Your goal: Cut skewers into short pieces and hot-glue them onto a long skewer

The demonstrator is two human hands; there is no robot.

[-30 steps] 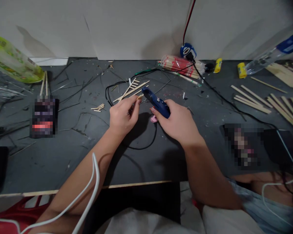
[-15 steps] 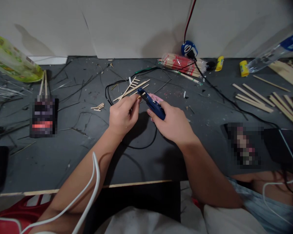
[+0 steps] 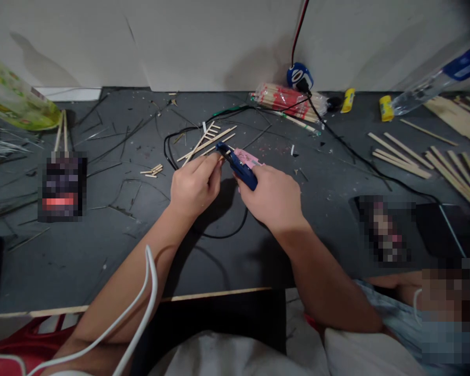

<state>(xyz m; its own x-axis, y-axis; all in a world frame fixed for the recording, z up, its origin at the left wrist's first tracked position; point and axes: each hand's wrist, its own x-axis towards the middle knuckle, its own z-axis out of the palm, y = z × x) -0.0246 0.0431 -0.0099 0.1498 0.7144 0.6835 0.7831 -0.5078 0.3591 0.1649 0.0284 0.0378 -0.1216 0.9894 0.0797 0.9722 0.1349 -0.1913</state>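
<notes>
My left hand (image 3: 196, 183) is closed in a pinch on a thin wooden stick (image 3: 221, 160), mostly hidden by the fingers. My right hand (image 3: 276, 196) is wrapped round a blue-handled hand tool (image 3: 238, 166) that looks like a cutter; its head meets the stick at my left fingertips. Beside the tool, by my right fingers, shows a pink patterned piece (image 3: 248, 157); I cannot tell whether it belongs to the tool. Just beyond my hands lie long thin wooden sticks (image 3: 219, 141), one with short pieces set along it. Short cut sticks (image 3: 152, 170) lie left of my left hand.
A black cable (image 3: 347, 149) crosses the dark table (image 3: 219, 261). Bagged sticks (image 3: 285, 100) lie at the back. Flat wooden strips (image 3: 450, 172), a clear bottle (image 3: 423, 94) and phones are at right; a green package (image 3: 19, 96) and a phone (image 3: 62, 183) at left. Another person sits at right.
The view has shifted slightly, so everything sits a little further left. The tool's head has come closer over my left fingertips, and less of the stick shows.
</notes>
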